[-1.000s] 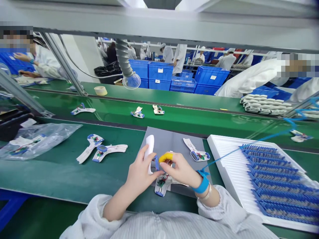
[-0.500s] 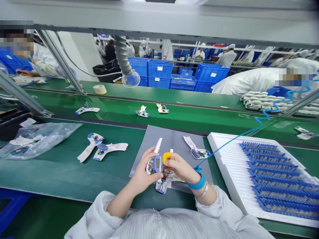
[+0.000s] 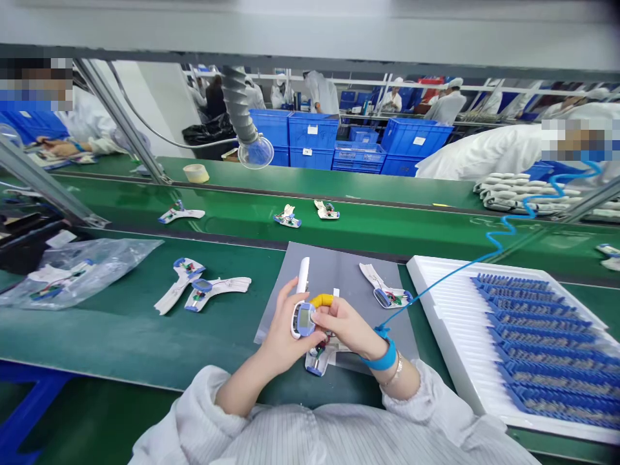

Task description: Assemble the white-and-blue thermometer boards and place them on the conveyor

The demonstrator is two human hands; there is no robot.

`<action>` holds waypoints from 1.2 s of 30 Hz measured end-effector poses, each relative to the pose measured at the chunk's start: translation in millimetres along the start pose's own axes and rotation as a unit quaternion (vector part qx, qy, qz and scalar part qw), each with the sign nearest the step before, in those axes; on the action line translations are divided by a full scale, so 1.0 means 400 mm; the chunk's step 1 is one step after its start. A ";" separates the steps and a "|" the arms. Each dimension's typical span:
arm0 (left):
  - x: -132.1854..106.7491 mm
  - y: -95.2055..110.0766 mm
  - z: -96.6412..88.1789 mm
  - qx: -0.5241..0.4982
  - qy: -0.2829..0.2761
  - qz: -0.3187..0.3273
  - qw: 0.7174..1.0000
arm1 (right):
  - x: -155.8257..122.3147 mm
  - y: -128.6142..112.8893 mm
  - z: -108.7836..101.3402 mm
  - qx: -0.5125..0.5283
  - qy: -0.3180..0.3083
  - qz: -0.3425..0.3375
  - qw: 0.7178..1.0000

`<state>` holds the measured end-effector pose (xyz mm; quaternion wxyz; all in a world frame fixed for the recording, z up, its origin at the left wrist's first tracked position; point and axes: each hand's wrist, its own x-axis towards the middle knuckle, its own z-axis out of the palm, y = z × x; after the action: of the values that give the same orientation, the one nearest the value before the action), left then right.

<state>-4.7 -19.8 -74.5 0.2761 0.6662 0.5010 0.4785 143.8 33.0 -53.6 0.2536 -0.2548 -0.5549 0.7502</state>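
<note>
My left hand is wrapped round a white housing half, which looks like an infrared thermometer, its handle pointing away from me. A blue-framed grey display sits on its near end. My right hand pinches the display's right edge with thumb and fingers; a yellow finger cot covers one finger. Below my hands lies another open housing half with wires and a board, partly hidden by the right hand. A grey mat is underneath. The right wrist wears a blue strap with a coiled cord.
On the right stands a white foam tray with rows of blue-framed parts. One housing half lies on the mat, two more to the left beside a plastic bag. Others ride the green belt. Co-workers sit beyond.
The display has come closer against the housing, and my right fingers have moved from beside it onto its edge. Halves on the belt have shifted slightly right.
</note>
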 end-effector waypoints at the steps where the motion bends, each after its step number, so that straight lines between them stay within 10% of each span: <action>1: 0.002 0.000 0.004 -0.004 0.007 -0.004 1.000 | 0.001 0.001 0.000 0.002 0.005 -0.007 1.000; 17: 0.037 -0.010 0.012 0.035 -0.022 0.055 0.998 | 0.011 0.001 -0.021 0.023 -0.009 -0.015 1.000; 20: 0.079 -0.045 0.018 0.045 -0.046 0.046 0.997 | 0.043 -0.017 -0.058 -0.128 0.019 -0.016 0.991; 25: 0.136 -0.151 0.049 0.030 -0.087 -0.102 0.990 | 0.130 -0.092 -0.181 -0.560 0.054 0.086 0.822; 36: 0.138 -0.238 0.071 0.029 -0.031 -0.123 0.992 | 0.496 -0.166 -0.401 -0.779 0.102 0.082 0.613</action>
<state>-14.9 67.8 -146.3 0.3285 0.6218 0.5839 0.4055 109.7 294.4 -50.7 -0.0475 -0.4757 -0.8780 0.0226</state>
